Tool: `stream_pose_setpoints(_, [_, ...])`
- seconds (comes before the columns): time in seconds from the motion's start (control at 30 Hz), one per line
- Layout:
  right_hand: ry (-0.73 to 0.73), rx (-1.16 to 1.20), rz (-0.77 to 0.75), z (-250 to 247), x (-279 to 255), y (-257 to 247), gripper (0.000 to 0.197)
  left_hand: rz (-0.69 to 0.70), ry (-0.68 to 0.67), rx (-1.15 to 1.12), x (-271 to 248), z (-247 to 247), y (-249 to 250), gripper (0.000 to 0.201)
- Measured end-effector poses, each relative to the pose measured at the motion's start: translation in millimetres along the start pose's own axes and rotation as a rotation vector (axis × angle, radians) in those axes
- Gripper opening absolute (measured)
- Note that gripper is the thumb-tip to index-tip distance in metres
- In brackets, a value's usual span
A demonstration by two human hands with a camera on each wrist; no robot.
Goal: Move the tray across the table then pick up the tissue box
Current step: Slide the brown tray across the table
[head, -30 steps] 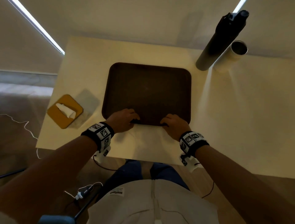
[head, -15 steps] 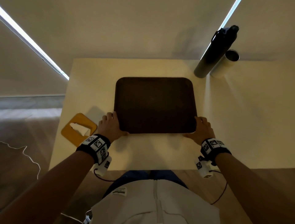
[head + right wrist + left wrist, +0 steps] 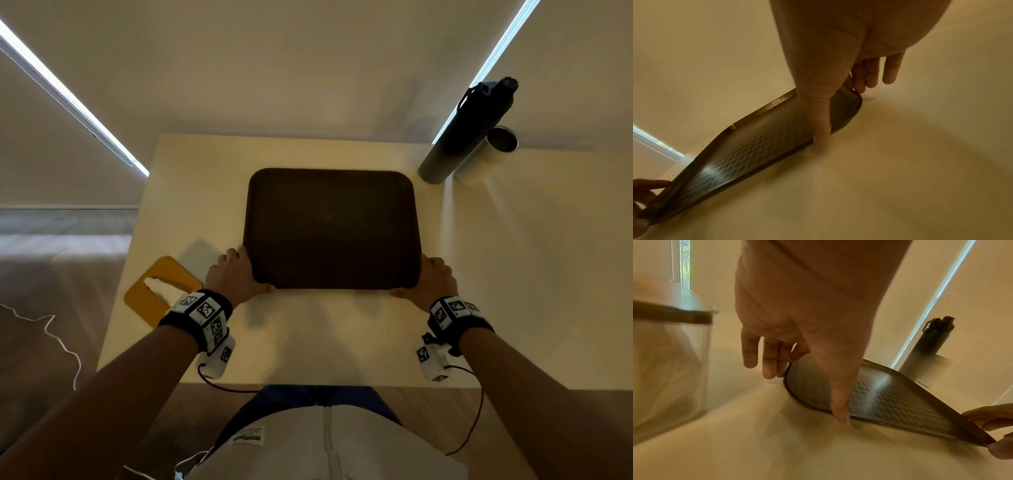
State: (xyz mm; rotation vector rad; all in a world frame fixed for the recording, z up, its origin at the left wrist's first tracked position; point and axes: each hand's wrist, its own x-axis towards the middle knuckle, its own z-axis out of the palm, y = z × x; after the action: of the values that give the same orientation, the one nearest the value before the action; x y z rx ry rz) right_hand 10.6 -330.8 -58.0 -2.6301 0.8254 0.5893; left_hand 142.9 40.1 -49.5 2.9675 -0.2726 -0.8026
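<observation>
A dark brown tray [image 3: 330,228] lies flat in the middle of the pale table [image 3: 342,342]. My left hand [image 3: 236,274] is at its near-left corner, thumb along the near rim and straight fingers [image 3: 768,360] against the left side. My right hand [image 3: 433,277] mirrors this at the near-right corner, thumb [image 3: 821,129] on the near rim of the tray [image 3: 756,142]. The tissue box [image 3: 161,291], yellow-topped with a white tissue sticking out, stands at the table's left edge just left of my left wrist. In the left wrist view the tissue box [image 3: 670,353] shows clear sides beside the tray [image 3: 890,395].
A tall dark bottle [image 3: 469,130] and a white cylinder [image 3: 486,157] stand at the back right, just beyond the tray's far-right corner. The wall runs close behind the table. A thin cable [image 3: 61,342] lies on the floor to the left.
Both hands slid apart from the middle of the tray's near edge to its two near corners. The tray's place on the table looks unchanged.
</observation>
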Motion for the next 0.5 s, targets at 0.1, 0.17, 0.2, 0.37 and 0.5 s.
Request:
stream_pose_setpoints(0.1, [-0.001, 0.008, 0.007, -6, 13, -8, 0.093, -0.003, 0.007, -0.019, 14, -9, 1, 0.109])
stream_pose_setpoints(0.17, [0.001, 0.017, 0.014, -10, 22, -13, 0.092, -0.003, 0.008, -0.024, 25, -15, 1, 0.112])
stream_pose_setpoints(0.2, [0.001, 0.022, 0.018, -12, 26, -16, 0.092, -0.004, 0.009, -0.029, 31, -18, 0, 0.113])
stream_pose_setpoints(0.37, [-0.003, 0.050, 0.037, -18, 42, -27, 0.094, -0.010, 0.012, -0.057, 53, -30, -2, 0.117])
stream_pose_setpoints(0.5, [-0.001, 0.109, 0.054, -20, 49, -35, 0.095, -0.004, 0.017, -0.072, 64, -36, -3, 0.116])
